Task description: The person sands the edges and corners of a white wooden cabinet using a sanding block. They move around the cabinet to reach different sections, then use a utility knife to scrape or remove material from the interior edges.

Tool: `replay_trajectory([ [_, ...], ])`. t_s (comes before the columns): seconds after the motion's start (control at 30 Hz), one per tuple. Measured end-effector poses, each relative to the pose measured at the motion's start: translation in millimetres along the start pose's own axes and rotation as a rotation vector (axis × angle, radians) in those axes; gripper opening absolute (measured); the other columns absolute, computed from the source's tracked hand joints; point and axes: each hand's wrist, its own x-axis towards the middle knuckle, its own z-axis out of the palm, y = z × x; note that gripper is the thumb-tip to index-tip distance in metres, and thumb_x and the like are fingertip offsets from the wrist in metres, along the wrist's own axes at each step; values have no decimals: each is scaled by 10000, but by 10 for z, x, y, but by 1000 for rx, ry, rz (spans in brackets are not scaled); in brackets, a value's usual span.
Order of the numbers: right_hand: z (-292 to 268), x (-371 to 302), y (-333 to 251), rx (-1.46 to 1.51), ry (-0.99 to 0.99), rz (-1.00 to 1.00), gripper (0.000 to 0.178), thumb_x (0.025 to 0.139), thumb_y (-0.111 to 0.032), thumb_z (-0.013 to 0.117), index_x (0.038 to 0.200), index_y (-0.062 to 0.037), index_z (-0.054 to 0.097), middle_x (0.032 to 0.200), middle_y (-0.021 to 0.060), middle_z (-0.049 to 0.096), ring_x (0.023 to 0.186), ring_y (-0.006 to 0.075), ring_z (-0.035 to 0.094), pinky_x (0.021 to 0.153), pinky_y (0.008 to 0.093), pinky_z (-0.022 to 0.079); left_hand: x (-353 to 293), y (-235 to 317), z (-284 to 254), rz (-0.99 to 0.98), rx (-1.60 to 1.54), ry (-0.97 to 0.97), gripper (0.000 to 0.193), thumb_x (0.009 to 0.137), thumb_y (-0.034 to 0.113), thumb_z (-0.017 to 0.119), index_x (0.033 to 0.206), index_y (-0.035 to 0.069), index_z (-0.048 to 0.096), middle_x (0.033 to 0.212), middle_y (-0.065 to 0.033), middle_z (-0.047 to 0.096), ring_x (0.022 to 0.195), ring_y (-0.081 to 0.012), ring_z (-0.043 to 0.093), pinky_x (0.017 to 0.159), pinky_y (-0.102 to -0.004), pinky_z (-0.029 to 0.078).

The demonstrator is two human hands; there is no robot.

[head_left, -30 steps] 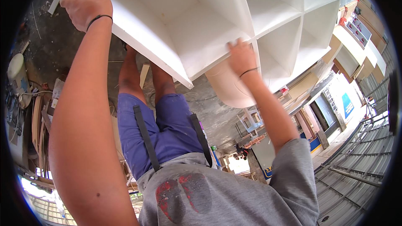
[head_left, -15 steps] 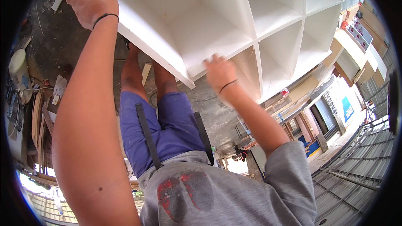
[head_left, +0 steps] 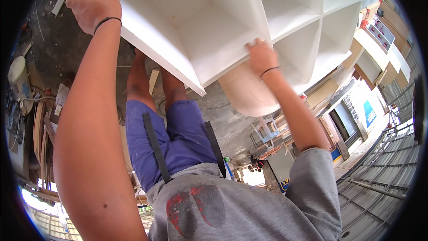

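A large white shelf unit (head_left: 218, 40) with several open compartments fills the upper middle and right. At its upper left, my left hand (head_left: 97, 9) grips the edge with bent fingers. My right hand (head_left: 262, 56) is at the unit's front edge, near where the dividers meet, and motion smears its fingers. I cannot tell whether it holds anything. Below that hand, a pale panel (head_left: 247, 91) with a rounded lower edge shows thin curved lines on its face.
My legs stand on a dark, stained floor (head_left: 214, 120) under the unit. Wood strips (head_left: 41, 129) and clutter lie at the left. On the right are a light blue stool (head_left: 266, 129), stacked boards (head_left: 372, 69) and a corrugated metal wall (head_left: 379, 196).
My right hand has moved right along the front edge of the shelf unit. The pale panel below it now shows more fully. My left hand stays on the edge, the view shifting slightly.
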Motion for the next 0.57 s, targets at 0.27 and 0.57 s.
replay_trajectory([
  [0.27,-130,-6,90,-67,108,19,252,858,-149,529,1068,-151,668,1021,89,596,977,267,599,765,415,521,-37,-23,20,9,-37,11,561,864,333,480,1175,-119,363,1103,-332,603,1027,-434,625,908,-487,484],
  [0.57,19,-245,-923,53,-160,-91,386,874,-236,540,1251,-199,612,1381,158,492,1331,339,451,1078,412,413,-15,64,-42,-41,18,-54,539,893,292,508,1235,-92,345,1210,-261,572,1041,-398,632,888,-472,510],
])
